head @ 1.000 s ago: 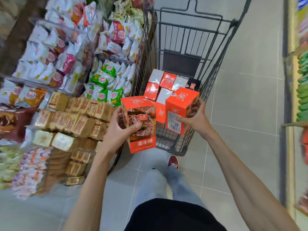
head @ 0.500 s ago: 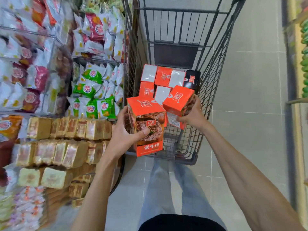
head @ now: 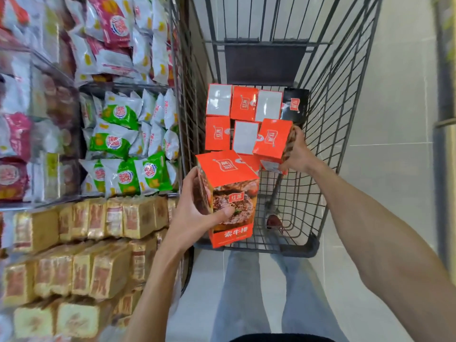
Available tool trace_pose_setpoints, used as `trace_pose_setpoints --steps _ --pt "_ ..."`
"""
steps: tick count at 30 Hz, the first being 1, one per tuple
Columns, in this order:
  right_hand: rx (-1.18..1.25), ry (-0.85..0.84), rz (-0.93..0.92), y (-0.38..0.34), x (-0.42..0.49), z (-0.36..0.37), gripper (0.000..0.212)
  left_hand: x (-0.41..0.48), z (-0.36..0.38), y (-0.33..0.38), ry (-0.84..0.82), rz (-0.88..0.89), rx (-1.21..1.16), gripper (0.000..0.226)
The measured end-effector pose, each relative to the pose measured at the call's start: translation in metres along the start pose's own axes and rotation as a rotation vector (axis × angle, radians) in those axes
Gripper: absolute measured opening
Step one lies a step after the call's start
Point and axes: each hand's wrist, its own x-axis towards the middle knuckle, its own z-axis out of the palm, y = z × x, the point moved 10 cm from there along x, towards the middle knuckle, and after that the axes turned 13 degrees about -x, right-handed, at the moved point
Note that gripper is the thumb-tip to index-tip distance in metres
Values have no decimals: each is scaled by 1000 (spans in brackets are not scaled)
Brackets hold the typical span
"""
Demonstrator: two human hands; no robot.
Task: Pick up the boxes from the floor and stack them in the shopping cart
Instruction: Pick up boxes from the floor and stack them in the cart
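Here, left grip (head: 195, 218): grasping upright steak box (head: 229, 193), near side.
right grip (head: 298, 154): grasping tilted orange box (head: 271, 141) over shopping cart (head: 296, 250).

Orange boxes (head: 243, 103), dark-grey wire cart (head: 345, 99)

The shopping cart (head: 345, 107) runs off the top edge. The right hand (head: 299, 154) tucks its fingertips behind a small orange box (head: 271, 140). The left hand (head: 195, 218) covers part of a tall orange box (head: 229, 191). The shelf packets (head: 14, 174) on the far left are blurred.

Near orange box (head: 228, 174) is upright at the shopping cart (head: 292, 251) rim; far orange box (head: 271, 140) tilts over packed boxes (head: 243, 103).
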Motion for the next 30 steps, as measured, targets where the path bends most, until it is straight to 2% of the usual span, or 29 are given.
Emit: trace_pose_setpoints --steps 3,8,15,23,30 --pt "-99 27 24 4 12 -4 135 11 5 -5 -40 -15 2 121" --pt "-179 39 -18 12 32 0 133 18 14 -14 -101 -27 21 112" --pt "-177 10 -111 0 43 19 142 27 20 -24 -137 -51 38 108" --pt "-120 98 -90 13 46 24 124 35 26 -28 -132 -40 52 111" --pt "-46 89 -58 13 34 27 122 29 32 -28 -139 -25 67 107"
